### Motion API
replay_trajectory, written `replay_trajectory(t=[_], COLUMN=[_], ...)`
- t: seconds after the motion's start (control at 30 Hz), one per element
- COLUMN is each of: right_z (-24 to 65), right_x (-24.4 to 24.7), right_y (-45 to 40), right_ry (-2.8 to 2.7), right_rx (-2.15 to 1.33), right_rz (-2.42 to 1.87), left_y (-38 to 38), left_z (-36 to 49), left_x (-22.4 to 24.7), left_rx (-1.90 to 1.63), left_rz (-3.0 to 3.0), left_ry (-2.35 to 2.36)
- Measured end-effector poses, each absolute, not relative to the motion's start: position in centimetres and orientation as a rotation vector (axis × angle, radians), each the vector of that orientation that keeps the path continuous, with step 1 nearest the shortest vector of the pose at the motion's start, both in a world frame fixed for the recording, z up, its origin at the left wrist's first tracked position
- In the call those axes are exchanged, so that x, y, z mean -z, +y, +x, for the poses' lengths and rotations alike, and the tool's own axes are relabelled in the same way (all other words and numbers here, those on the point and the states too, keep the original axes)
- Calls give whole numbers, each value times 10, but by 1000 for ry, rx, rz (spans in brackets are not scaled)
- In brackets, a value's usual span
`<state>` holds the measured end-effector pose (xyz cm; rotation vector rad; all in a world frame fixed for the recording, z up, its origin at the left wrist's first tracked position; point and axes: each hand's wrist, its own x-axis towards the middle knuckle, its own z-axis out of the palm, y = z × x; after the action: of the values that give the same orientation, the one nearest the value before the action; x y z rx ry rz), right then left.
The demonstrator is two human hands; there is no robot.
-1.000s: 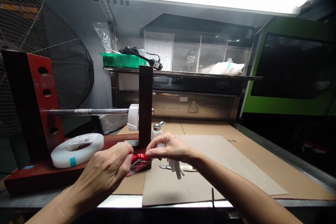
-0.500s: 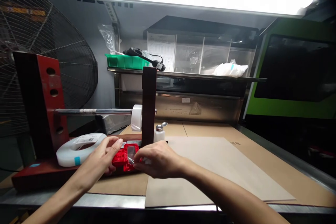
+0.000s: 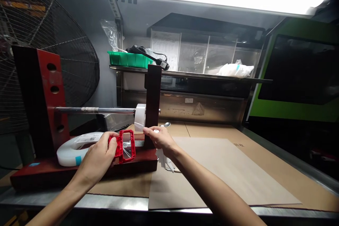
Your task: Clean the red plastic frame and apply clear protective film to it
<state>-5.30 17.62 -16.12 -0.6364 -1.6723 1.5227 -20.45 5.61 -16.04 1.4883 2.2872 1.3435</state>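
My left hand grips a red plastic frame, tilted up, with a clear window in its right part. My right hand is raised beside the dark upright post, thumb and forefinger pinched together at the lower edge of a small white roll. Whether a loose end of the roll's strip is between those fingers is too small to make out. The roll hangs on a metal rod of a dark red stand. A large translucent roll lies on the stand's base, behind my left hand.
A cardboard sheet covers the bench at the right. White items lie partly hidden under my right wrist. A green bin and a white plastic bag sit on the shelf. A big fan stands at the left.
My right hand has left the red frame and moved up and right to the small roll. The left hand has tilted the frame more upright.
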Motion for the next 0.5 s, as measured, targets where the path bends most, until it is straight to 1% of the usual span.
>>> replay_trajectory(t=[0.17,0.5], right_z=[-62,-63], right_x=[160,161], right_y=[171,166], right_ry=[-1556,-1393], right_rx=[-1664,-1706], right_rz=[-603,-569], left_y=[58,69], left_z=[-207,-209], left_x=[162,167], left_rx=[-1338,-1403], left_rz=[1538,1561], left_ry=[2327,2337])
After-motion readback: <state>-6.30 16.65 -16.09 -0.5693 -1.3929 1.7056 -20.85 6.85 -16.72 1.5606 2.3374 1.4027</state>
